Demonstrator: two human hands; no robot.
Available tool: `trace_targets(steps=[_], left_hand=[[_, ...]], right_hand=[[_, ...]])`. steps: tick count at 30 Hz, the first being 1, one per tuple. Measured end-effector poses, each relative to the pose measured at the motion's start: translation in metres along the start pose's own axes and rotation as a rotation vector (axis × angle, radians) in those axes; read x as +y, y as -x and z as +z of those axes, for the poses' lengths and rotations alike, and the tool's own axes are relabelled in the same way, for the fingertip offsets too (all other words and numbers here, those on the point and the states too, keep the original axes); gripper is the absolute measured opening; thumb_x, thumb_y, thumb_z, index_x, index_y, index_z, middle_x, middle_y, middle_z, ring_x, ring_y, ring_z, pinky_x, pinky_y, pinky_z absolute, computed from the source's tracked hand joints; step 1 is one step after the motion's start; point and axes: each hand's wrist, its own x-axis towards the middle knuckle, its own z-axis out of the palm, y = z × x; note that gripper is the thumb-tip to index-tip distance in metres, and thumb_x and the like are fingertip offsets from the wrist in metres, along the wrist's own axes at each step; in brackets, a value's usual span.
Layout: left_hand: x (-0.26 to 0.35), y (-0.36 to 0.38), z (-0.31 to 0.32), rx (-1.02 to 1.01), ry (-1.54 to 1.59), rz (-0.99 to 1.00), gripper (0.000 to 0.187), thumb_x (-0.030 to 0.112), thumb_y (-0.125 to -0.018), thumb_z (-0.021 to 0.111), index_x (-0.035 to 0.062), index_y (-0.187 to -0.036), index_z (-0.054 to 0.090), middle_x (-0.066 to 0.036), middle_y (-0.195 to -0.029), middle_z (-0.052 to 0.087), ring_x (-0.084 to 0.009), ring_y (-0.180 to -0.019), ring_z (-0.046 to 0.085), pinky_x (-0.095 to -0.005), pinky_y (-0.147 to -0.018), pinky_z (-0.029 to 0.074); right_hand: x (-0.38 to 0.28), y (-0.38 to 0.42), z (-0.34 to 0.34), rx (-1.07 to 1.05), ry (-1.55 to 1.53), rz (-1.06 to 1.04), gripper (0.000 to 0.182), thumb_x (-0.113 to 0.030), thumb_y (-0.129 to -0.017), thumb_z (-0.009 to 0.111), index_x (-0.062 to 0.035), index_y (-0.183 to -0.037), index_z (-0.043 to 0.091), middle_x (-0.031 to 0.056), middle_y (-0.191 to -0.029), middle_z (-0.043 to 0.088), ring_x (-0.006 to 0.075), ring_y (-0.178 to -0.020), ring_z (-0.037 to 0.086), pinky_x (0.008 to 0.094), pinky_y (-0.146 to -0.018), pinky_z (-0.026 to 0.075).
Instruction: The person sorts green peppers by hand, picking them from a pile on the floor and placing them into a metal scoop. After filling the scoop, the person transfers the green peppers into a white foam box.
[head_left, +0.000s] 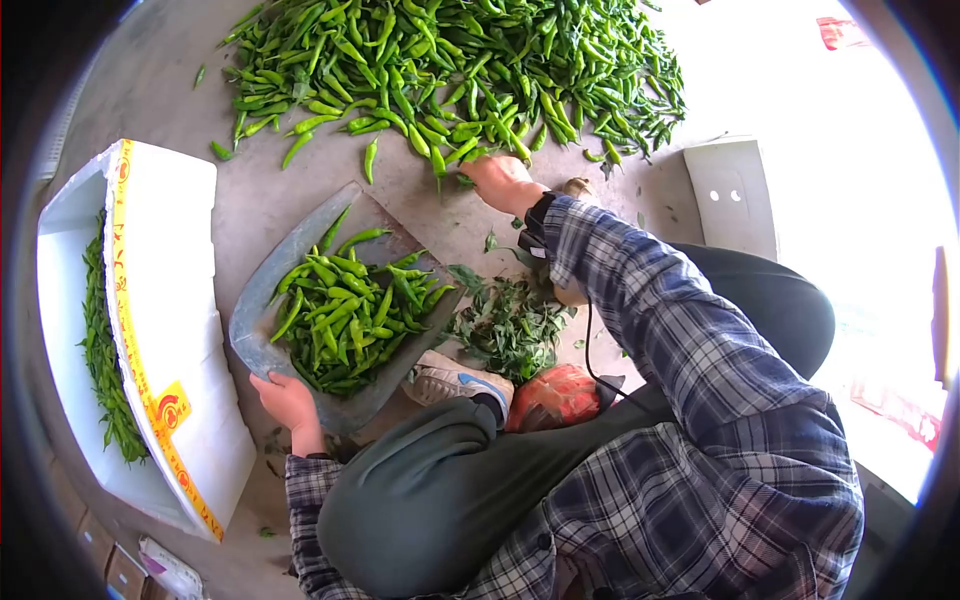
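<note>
A grey metal scoop (pixel 262 310) rests on the floor, tilted and loaded with green chili peppers (pixel 345 315). My left hand (pixel 288 402) grips the scoop's near left rim. Farther out, my right hand (pixel 497 183) reaches to the front edge of a big pile of green chili peppers (pixel 450 70). Its fingers are curled down among the nearest peppers, and I cannot make out what is in them. A dark cord runs from a band at my right wrist.
A white foam box (pixel 185 330) with yellow-and-red tape stands at left, green peppers inside. Picked-off leaves (pixel 515 325) are heaped between scoop and right leg, beside my shoe (pixel 455 380) and a red bag (pixel 555 397). Another white foam piece (pixel 732 195) is at right.
</note>
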Motion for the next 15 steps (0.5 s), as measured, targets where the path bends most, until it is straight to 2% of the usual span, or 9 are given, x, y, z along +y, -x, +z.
trace_targets(steps=[2,4,5,6,8,9,10,12,15], left_hand=[[-0.001,-0.001,0.0,-0.016,0.004,-0.015,0.03,0.009,-0.085,0.04,-0.0076,-0.11,0.041,-0.03,-0.096,0.054,-0.0442,-0.089,0.051,-0.0465,-0.076,0.039],[-0.011,-0.002,0.007,0.03,-0.026,0.004,0.031,0.009,-0.085,0.04,-0.0075,-0.111,0.041,-0.03,-0.097,0.054,-0.0441,-0.089,0.051,-0.0462,-0.076,0.039],[-0.014,-0.002,0.011,0.073,-0.05,0.03,0.032,0.009,-0.085,0.04,-0.0074,-0.112,0.04,-0.03,-0.097,0.054,-0.044,-0.089,0.052,-0.046,-0.076,0.039],[-0.01,-0.001,0.009,0.069,-0.045,0.034,0.032,0.009,-0.085,0.04,-0.0074,-0.112,0.04,-0.03,-0.097,0.054,-0.044,-0.089,0.052,-0.046,-0.076,0.039],[0.002,0.0,0.0,-0.007,0.003,-0.042,0.033,0.009,-0.085,0.04,-0.0081,-0.113,0.039,-0.03,-0.098,0.054,-0.0439,-0.09,0.052,-0.0453,-0.077,0.04],[0.002,0.0,0.001,-0.008,0.008,-0.033,0.033,0.009,-0.085,0.04,-0.0081,-0.113,0.039,-0.03,-0.098,0.054,-0.0439,-0.09,0.052,-0.0453,-0.077,0.04],[0.0,0.0,0.003,0.005,0.0,-0.031,0.033,0.009,-0.085,0.04,-0.0084,-0.113,0.039,-0.03,-0.098,0.054,-0.0439,-0.09,0.051,-0.045,-0.078,0.04],[-0.001,0.0,0.002,0.017,-0.003,-0.018,0.033,0.009,-0.085,0.04,-0.0087,-0.113,0.039,-0.03,-0.099,0.054,-0.0439,-0.091,0.051,-0.0448,-0.078,0.04],[-0.002,0.001,0.004,0.017,-0.005,0.004,0.033,0.009,-0.085,0.04,-0.009,-0.113,0.039,-0.03,-0.099,0.054,-0.0439,-0.091,0.051,-0.045,-0.079,0.04]], right_hand=[[0.001,-0.006,0.008,0.035,0.017,-0.014,0.023,-0.015,-0.073,0.052,-0.006,-0.094,0.059,0.0153,-0.085,0.061,0.0305,-0.08,0.061,0.0397,-0.07,0.048],[-0.001,-0.007,0.003,0.009,-0.221,0.097,0.026,-0.022,-0.074,0.057,-0.0086,-0.096,0.059,0.0178,-0.082,0.059,0.0331,-0.078,0.058,0.0396,-0.071,0.047],[0.001,-0.008,0.007,0.072,-0.306,0.128,0.022,-0.026,-0.076,0.058,-0.0084,-0.089,0.061,0.0135,-0.079,0.062,0.0288,-0.075,0.06,0.0375,-0.068,0.049],[0.0,-0.003,0.0,0.075,-0.303,0.134,0.022,-0.026,-0.076,0.058,-0.0084,-0.089,0.061,0.0135,-0.079,0.062,0.0288,-0.075,0.06,0.0375,-0.068,0.049],[-0.005,0.012,-0.024,-0.343,-1.357,0.345,0.027,-0.029,-0.079,0.056,-0.0064,-0.094,0.059,0.0099,-0.081,0.063,0.0226,-0.077,0.062,0.0339,-0.066,0.05],[-0.002,0.018,-0.031,-0.52,-1.665,0.297,0.026,-0.028,-0.083,0.054,-0.0037,-0.092,0.056,0.0101,-0.086,0.063,0.0207,-0.078,0.062,0.0338,-0.066,0.05],[-0.001,0.022,-0.037,-0.508,-1.668,0.297,0.026,-0.028,-0.083,0.054,-0.0037,-0.092,0.056,0.0101,-0.086,0.063,0.0207,-0.078,0.062,0.0338,-0.066,0.05],[0.0,0.032,-0.05,-0.638,-1.864,0.121,0.025,-0.021,-0.084,0.052,-0.0025,-0.1,0.051,0.0141,-0.091,0.062,0.0243,-0.08,0.062,0.035,-0.069,0.051],[0.002,0.048,-0.068,-0.59,-1.903,0.05,0.026,-0.018,-0.085,0.049,-0.0023,-0.106,0.049,0.0146,-0.094,0.061,0.0239,-0.078,0.062,0.035,-0.071,0.05]])
